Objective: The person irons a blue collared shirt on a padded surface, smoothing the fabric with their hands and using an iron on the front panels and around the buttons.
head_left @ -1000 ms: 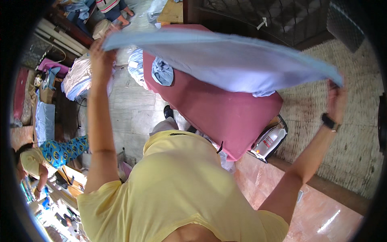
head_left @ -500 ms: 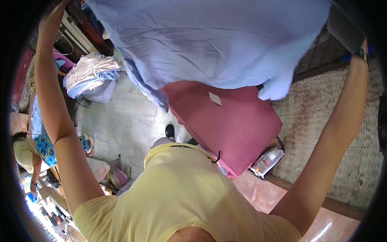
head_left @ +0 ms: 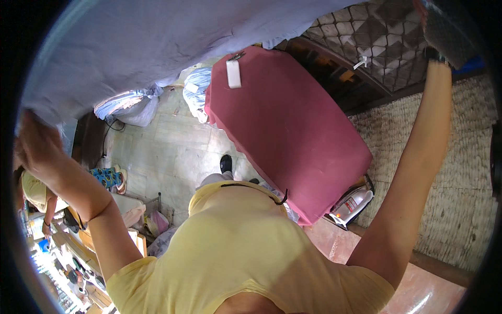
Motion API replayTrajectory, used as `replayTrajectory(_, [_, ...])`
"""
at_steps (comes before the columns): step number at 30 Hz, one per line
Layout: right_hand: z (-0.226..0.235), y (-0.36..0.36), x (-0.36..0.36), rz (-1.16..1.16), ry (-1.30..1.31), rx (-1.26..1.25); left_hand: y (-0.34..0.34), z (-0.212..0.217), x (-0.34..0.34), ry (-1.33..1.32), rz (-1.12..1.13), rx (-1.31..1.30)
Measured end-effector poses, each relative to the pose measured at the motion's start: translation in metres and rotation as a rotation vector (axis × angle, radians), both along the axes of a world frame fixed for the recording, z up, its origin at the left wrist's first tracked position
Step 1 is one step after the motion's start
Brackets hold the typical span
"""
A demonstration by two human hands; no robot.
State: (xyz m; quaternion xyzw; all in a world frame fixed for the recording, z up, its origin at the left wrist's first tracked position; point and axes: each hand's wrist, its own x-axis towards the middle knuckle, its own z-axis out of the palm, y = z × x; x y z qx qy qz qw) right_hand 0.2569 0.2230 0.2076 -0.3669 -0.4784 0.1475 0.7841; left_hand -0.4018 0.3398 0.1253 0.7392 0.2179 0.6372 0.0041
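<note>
A large light-blue cloth (head_left: 157, 47) is stretched across the top of the view, its upper part beyond the frame. My left hand (head_left: 39, 144), smeared by motion, is raised at the left edge with its fingers curled on the cloth's lower corner. At the upper right, my right arm reaches up, a dark band round the wrist (head_left: 438, 56). The right hand is mostly lost in the dark rim beside a dark grey surface, so its fingers do not show. Below the cloth stands a long maroon-covered ironing board (head_left: 293, 125).
On the board lies a small white rectangular item (head_left: 234, 74). A white and grey iron (head_left: 351, 205) rests at its near right end. Bundled clothes (head_left: 125, 107) lie to the left, beside another blue pile (head_left: 197, 91). A metal lattice (head_left: 371, 39) borders the right. Another person (head_left: 35, 189) is far left.
The blue cloth has swung up and to the left, uncovering the far end of the ironing board. My left hand has come down and nearer; my right arm has shifted slightly inward.
</note>
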Motion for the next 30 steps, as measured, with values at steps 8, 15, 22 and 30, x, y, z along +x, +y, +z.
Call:
replayTrajectory(8, [-0.232, -0.209, 0.179, -0.422, 0.102, -0.655, -0.153, -0.124, 0.17, 0.749, -1.491, -0.775])
replayTrajectory(15, [-0.418, -0.311, 0.163, -1.14, -0.158, -1.458, -0.226, -0.283, 0.247, 1.134, -1.694, -1.067])
replayTrajectory(22, [-0.516, -0.342, 0.023, -1.164, -0.665, -1.27, -0.129, -0.379, 0.256, 0.747, -1.065, -1.163])
replayTrajectory(30, [-0.565, -0.373, -0.295, -1.136, -0.191, -1.716, 0.049, -0.511, 0.197, 0.741, -0.013, -0.753])
